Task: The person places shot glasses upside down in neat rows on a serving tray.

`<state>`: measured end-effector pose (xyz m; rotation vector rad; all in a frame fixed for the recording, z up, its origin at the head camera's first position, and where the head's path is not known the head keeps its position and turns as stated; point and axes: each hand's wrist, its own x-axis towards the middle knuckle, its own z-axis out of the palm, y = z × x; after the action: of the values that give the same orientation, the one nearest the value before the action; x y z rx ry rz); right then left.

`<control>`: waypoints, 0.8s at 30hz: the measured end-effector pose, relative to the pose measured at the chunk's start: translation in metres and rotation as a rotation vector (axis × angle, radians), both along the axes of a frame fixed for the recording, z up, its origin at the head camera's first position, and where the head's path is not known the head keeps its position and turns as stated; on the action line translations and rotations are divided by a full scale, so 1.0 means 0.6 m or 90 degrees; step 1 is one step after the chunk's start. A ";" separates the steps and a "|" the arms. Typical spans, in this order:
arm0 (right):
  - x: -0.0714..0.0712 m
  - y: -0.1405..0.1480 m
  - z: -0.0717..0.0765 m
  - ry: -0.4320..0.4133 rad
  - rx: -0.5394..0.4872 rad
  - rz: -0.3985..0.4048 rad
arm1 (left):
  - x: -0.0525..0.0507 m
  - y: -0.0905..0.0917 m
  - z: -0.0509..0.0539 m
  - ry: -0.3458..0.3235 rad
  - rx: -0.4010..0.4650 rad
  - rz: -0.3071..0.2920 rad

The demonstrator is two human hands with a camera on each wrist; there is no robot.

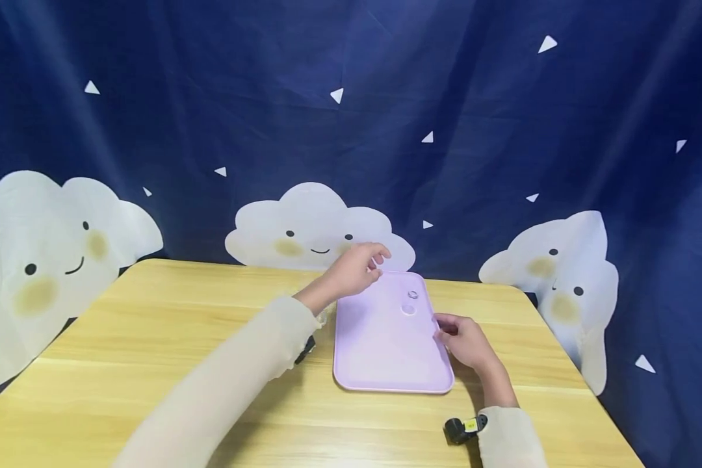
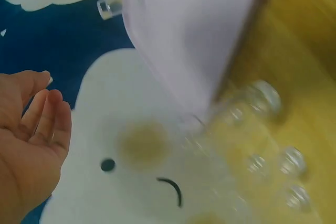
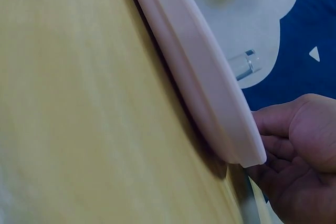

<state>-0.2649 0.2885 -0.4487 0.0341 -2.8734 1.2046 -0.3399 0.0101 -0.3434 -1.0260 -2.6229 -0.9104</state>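
A pale purple tray lies on the wooden table, with a small clear glass piece standing on its far right part. My right hand grips the tray's right rim; in the right wrist view its thumb is at the rim's upper edge and its fingers are below. Over the tray's far left corner is my left hand, fingers loosely bent and holding nothing. The left wrist view shows that hand apart from the tray and the glass piece.
Several clear, rounded glass things sit on the table left of the tray, blurred in the left wrist view. My left forearm partly hides them in the head view. A dark blue curtain with white clouds hangs behind the table.
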 end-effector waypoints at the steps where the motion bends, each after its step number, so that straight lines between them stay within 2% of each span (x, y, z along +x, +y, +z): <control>1: -0.001 0.002 0.000 0.003 0.002 0.002 | 0.001 -0.010 -0.001 0.003 -0.001 0.006; 4: -0.003 0.005 0.000 0.007 0.002 0.004 | 0.006 -0.038 -0.007 0.001 0.000 0.024; 7: -0.003 0.005 -0.001 0.005 0.005 0.005 | 0.016 -0.066 -0.015 -0.020 0.003 0.036; 14: 0.002 -0.001 -0.009 0.000 -0.009 0.005 | 0.043 -0.123 -0.050 -0.071 0.001 0.079; 21: 0.000 0.003 -0.006 0.013 0.001 0.005 | 0.066 -0.151 -0.072 -0.114 0.007 0.095; 24: 0.002 0.007 -0.005 0.012 -0.003 0.012 | 0.071 -0.151 -0.080 -0.129 0.002 0.100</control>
<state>-0.2638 0.2927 -0.4514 0.0718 -2.8601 1.2084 -0.2972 -0.0805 -0.3912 -0.7489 -2.8163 -1.0307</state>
